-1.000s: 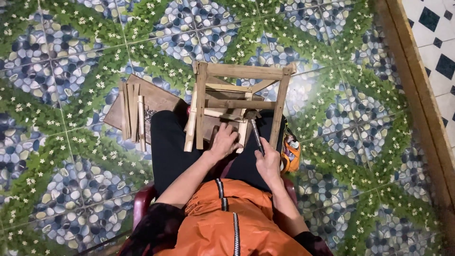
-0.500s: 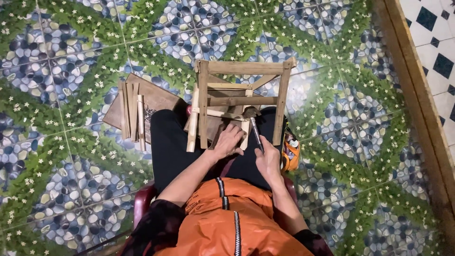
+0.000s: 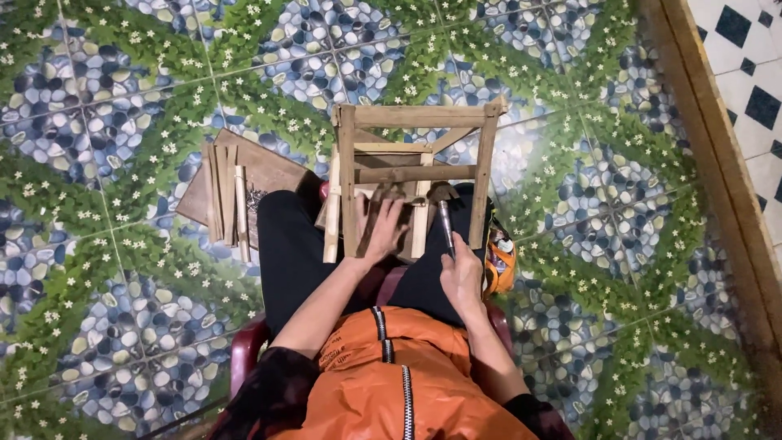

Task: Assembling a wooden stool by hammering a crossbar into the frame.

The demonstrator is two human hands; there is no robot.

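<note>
Small wooden frame [image 3: 415, 155] sits on our lap, far end over the tiled floor [image 3: 122, 106]. Our left hand [image 3: 383, 230] lies spread flat on it, right hand [image 3: 460, 273] gripping a hammer [image 3: 444, 213]. Loose slats [image 3: 226, 200] left, on a board [image 3: 269, 175].

Wooden frame [image 3: 415, 167] sits on the lap and blocks the centre; its two uprights and crossbars leave only narrow slots between them. Left hand [image 3: 383, 232] fills the lower slot inside the frame, pressed against the slats. Right hand [image 3: 462, 277] with the hammer [image 3: 445, 216] takes up the gap just inside the right upright. Left of the lap: bundle of wooden slats [image 3: 226, 195] lying on a brown board [image 3: 269, 175], close to the thigh, little passage there. Right of the lap: orange bag [image 3: 500, 261] wedged beside the leg. Tiled floor [image 3: 122, 98] beyond the frame and further left is open. Wooden ledge [image 3: 717, 163] bounds the far right.
</note>
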